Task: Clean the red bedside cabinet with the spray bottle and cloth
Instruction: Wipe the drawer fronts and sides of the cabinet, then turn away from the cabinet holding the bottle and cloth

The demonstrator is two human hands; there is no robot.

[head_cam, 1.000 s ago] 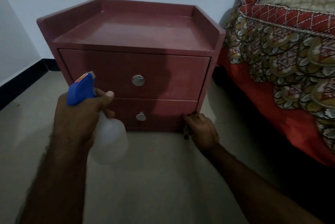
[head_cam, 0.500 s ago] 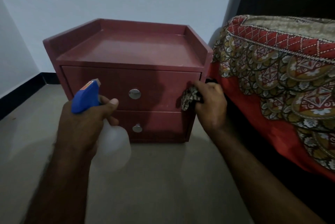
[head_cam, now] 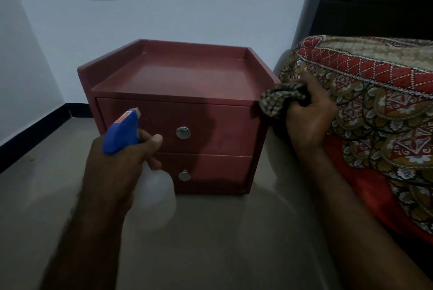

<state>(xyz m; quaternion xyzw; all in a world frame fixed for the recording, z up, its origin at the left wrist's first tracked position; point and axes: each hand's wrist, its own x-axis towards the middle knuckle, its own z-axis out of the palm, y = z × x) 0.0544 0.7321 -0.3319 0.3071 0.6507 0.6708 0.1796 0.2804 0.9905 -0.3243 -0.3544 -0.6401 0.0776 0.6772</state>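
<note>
Only an orange label, unreadable, marks the spray bottle, which the left hand grips in front of the red cabinet. At the cabinet's upper right front corner, the right hand clutches the checked cloth, bedspread just beyond. Bare floor lies before the cabinet.

1. cabinet top: bare, raised lip on rear and both sides, front edge open to entry.
2. right flank: bed stands close beside; right hand with cloth fills the gap.
3. front: floor open; left hand with spray bottle stands before the drawers.
</note>
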